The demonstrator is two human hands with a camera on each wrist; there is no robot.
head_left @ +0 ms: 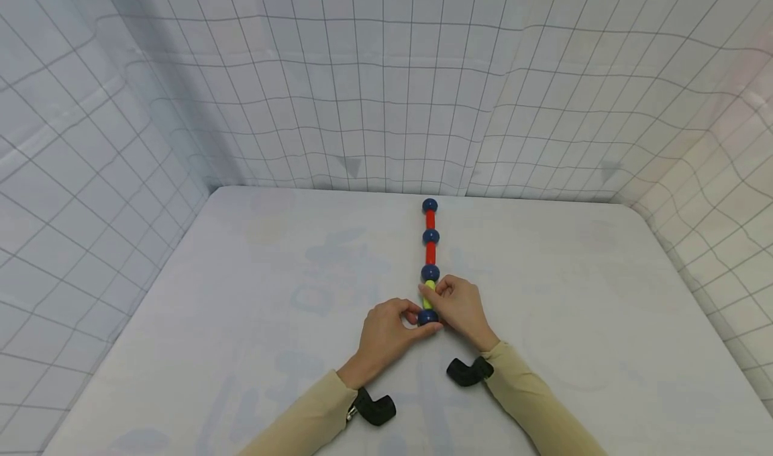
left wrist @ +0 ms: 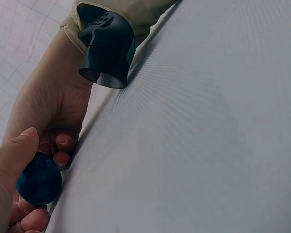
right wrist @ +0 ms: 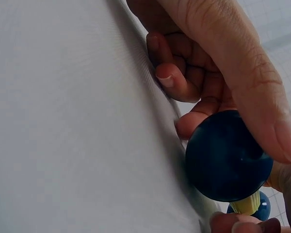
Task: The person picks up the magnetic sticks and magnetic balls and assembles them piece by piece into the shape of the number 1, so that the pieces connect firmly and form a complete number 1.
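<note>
A straight chain of blue balls and rods lies on the white table, pointing away from me. Its near blue ball (head_left: 428,316) is held by my left hand (head_left: 386,332), between thumb and fingers. Just beyond that ball, my right hand (head_left: 461,305) pinches a yellow-green rod (head_left: 429,295). The rod's far end meets another blue ball (head_left: 430,272). In the left wrist view the held ball (left wrist: 39,179) sits under my left thumb. Up close in the right wrist view, the same ball (right wrist: 228,155) hides most of the yellow rod (right wrist: 246,204) behind it.
Farther along the chain are two red rods (head_left: 431,253) and more blue balls (head_left: 430,204), reaching near the table's back edge. White sheeting with dark grid netting (head_left: 386,94) surrounds the back and sides. Each wrist carries a dark mount (head_left: 470,371).
</note>
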